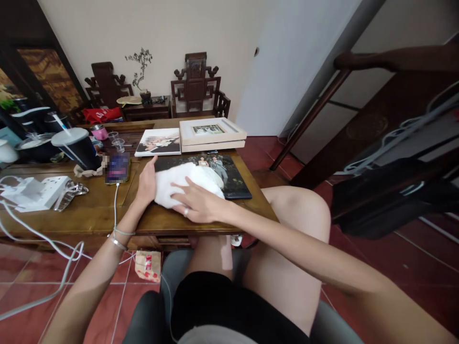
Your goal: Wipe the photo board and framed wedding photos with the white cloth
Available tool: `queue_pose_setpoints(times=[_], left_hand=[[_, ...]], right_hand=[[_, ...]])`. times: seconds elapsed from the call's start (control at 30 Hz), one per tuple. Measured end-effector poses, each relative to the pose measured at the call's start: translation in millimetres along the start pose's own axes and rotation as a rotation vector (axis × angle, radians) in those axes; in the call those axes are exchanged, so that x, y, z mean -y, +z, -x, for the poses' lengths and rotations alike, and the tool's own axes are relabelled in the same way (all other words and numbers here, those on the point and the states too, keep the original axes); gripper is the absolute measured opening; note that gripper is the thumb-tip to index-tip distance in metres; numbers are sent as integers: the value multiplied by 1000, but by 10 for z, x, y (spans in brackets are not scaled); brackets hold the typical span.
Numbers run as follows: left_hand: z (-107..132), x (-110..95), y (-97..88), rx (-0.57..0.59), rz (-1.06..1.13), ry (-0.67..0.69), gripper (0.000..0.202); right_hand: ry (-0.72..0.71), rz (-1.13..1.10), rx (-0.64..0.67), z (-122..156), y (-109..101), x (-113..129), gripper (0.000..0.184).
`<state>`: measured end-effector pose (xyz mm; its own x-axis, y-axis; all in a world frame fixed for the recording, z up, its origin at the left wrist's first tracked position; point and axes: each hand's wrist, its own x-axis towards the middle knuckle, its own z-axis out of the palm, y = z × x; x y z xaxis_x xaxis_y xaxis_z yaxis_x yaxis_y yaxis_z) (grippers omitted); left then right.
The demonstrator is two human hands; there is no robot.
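A white cloth (186, 184) lies on a large dark photo print (234, 184) on the wooden table (93, 210). My right hand (197, 203), a ring on one finger, rests flat on the cloth with fingers spread. My left hand (146, 184) lies open against the cloth's left edge, holding the print's side. Behind the print sit another photo album (159, 142) and a stack of white framed pictures (211, 134).
A phone (117, 168) on a charging cable lies left of my left hand. Further left are a white power strip (39, 191), a dark cup with lid and straw (77, 148), small cups and clutter. Carved wooden chairs (195, 86) stand at the back wall. A stair rail (358, 62) rises right.
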<state>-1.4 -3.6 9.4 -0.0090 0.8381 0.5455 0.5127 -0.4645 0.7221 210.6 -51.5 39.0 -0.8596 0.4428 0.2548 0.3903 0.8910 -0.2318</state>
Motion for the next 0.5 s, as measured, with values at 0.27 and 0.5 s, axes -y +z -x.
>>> queue_pose_setpoints(times=[0.27,0.5], left_hand=[[81,-149,11,312,-350,26,52],[63,-88,12,391,-499,40,47]], right_hand=[[371,-191,-66,419,-538,-254,40],[619,-98,-95,-390,-682,-458,39]])
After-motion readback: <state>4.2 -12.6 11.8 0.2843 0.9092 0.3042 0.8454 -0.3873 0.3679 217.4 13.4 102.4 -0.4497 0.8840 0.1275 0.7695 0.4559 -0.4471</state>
